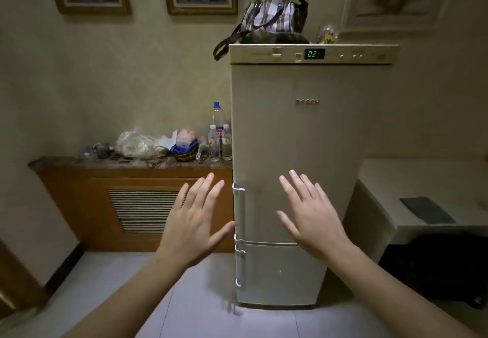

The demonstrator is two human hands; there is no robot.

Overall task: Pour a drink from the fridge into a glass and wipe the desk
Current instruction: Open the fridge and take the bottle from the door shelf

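Observation:
A tall cream fridge (303, 139) stands straight ahead with both doors closed, its display showing 02. The upper door's white handle (239, 209) runs down its left edge, with a second handle (239, 269) on the lower door. My left hand (195, 221) is raised flat with fingers spread, its thumb close to the upper handle. In front of the upper door my right hand (309, 213) is raised the same way, holding nothing. No glass is in view.
A wooden cabinet (132, 179) left of the fridge carries plastic water bottles (219, 137), bags and a bowl. A plaid bag (272, 18) sits on the fridge top. A white desk (422, 179) with a dark flat object (426, 209) stands at right.

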